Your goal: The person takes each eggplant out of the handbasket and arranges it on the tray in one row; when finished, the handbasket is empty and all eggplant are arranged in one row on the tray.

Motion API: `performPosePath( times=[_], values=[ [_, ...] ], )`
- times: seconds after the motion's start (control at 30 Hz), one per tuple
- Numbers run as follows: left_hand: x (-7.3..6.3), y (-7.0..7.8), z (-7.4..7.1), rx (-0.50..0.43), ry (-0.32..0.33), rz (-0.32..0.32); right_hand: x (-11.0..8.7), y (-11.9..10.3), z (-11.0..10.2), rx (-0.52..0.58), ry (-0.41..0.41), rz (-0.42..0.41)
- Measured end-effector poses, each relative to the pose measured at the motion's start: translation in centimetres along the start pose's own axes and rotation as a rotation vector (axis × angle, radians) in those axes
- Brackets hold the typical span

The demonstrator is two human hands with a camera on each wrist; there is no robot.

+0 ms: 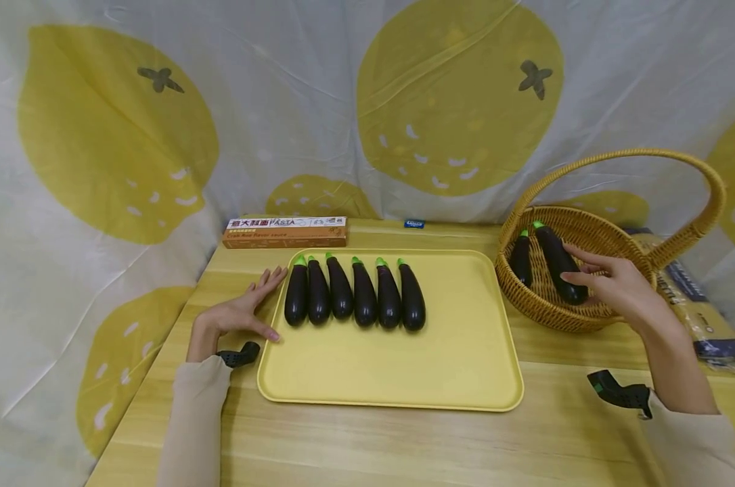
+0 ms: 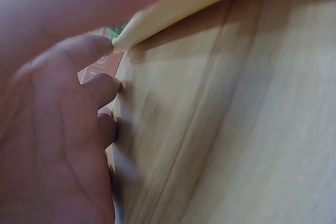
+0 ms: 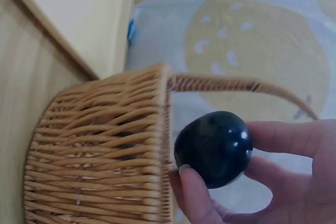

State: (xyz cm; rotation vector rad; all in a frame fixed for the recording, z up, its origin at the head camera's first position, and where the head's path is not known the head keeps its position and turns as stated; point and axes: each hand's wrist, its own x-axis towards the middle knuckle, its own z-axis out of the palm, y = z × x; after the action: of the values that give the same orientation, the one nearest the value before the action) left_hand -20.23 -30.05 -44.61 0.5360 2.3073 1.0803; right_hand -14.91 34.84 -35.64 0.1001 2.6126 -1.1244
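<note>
My right hand (image 1: 617, 284) grips a dark eggplant (image 1: 561, 265) with a green stem end, at the wicker basket (image 1: 541, 308). In the right wrist view its round glossy end (image 3: 214, 149) shows between thumb and fingers, above the rim. A second eggplant (image 1: 521, 260) lies inside the basket. Several eggplants (image 1: 365, 294) lie side by side on the yellow tray (image 1: 465, 352), stems toward the back. My left hand (image 1: 239, 314) rests at the tray's left edge, fingers spread, thumb on the rim; in the left wrist view its fingers (image 2: 100, 90) touch the table beside the tray.
A pasta box (image 1: 285, 233) lies behind the tray at the left. A small blue packet (image 1: 413, 224) sits near the back curtain (image 1: 319, 101). Right of the basket is a plastic-wrapped package (image 1: 702, 304). The basket's tall handle (image 1: 635, 154) arches over it.
</note>
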Motion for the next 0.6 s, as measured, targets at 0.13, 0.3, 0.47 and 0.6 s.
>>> performPosePath(
  times=[0.13, 0.3, 0.47, 0.6],
  values=[
    [-0.1, -0.1, 0.1, 0.001, 0.0, 0.007, -1.4, -0.6, 0.0, 0.004, -0.045, -0.029],
    [-0.2, -0.2, 0.1, -0.001, -0.001, 0.022, -2.9, -1.2, 0.9, 0.053, -0.094, -0.083],
    [-0.1, -0.2, 0.1, -0.005, -0.004, 0.024, -4.1, -1.7, 2.3, 0.017, -0.096, -0.128],
    [0.0, -0.2, 0.1, -0.014, -0.004, 0.022, -4.7, -2.7, 3.7, -0.019, -0.107, -0.167]
  ],
)
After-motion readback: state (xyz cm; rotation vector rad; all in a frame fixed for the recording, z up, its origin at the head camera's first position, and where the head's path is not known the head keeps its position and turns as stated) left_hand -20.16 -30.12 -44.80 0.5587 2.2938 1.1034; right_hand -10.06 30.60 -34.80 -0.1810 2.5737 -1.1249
